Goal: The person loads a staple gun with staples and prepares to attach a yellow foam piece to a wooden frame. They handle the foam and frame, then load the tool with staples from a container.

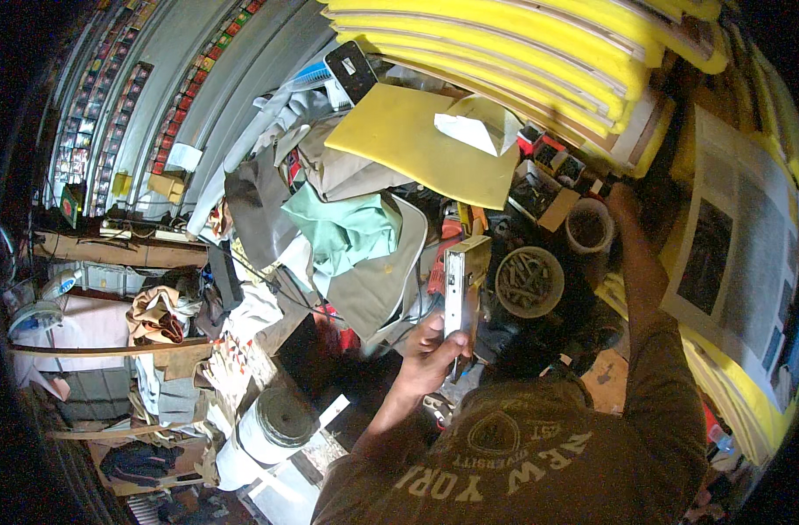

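Observation:
My left hand (430, 357) is closed round the lower end of a long narrow thing (454, 284), held upright in front of my chest. It has a bright whitish, metal-looking edge and a yellowish-brown side; its exact kind does not show. My right arm reaches far forward on the right. At its end, in shadow, my right hand (625, 203) is beside a round whitish tub (589, 225) with dark contents. Its fingers are too dark to make out. Between my hands stands another round tub (530, 282), holding several greyish, elongated pieces.
Yellow foam-like sheets (504, 44) are stacked at the back right. A yellow sheet (399, 144) lies over a heap of fabric, including a green cloth (351, 232). Near a red tool (443, 258) are small open boxes (539, 188). A dark roll (281, 420) stands lower left.

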The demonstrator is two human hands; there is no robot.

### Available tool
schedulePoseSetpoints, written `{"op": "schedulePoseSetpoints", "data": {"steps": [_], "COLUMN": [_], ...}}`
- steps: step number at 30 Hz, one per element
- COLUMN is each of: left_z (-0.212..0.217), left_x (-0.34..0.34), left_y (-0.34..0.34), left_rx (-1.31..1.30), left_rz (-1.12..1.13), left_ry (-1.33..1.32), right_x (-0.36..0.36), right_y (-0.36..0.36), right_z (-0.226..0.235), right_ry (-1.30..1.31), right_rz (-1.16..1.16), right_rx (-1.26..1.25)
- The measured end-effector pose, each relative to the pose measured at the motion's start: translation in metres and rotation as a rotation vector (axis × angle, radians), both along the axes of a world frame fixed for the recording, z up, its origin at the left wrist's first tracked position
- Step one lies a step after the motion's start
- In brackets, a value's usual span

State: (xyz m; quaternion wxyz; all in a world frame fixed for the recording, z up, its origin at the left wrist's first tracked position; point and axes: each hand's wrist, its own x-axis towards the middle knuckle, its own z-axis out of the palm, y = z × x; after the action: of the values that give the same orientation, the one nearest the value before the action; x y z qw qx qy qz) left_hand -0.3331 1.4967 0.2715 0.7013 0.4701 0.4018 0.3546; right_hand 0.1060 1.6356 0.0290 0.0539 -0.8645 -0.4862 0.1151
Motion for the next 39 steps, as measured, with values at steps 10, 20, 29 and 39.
{"op": "schedulePoseSetpoints", "data": {"steps": [10, 20, 29, 39], "left_z": [0.002, -0.03, -0.073, -0.062], "left_x": [0.007, -0.002, -0.017, -0.021], "left_y": [-0.005, -0.019, -0.035, -0.037], "left_rx": [-0.002, -0.187, -0.35, -0.333], "left_rz": [0.018, 0.054, 0.046, 0.038], "left_ry": [0.092, 0.101, -0.102, 0.013], "right_x": [-0.008, -0.019, -0.011, -0.002], "right_y": [-0.01, -0.017, -0.017, -0.02], "right_z": [0.015, 0.036, 0.04, 0.03], "right_ry": [-0.092, 0.017, 0.1, -0.008], "right_rz": [0.041, -0.042, -0.032, 0.121], "right_rx": [0.017, 0.15, 0.192, 0.299]}}
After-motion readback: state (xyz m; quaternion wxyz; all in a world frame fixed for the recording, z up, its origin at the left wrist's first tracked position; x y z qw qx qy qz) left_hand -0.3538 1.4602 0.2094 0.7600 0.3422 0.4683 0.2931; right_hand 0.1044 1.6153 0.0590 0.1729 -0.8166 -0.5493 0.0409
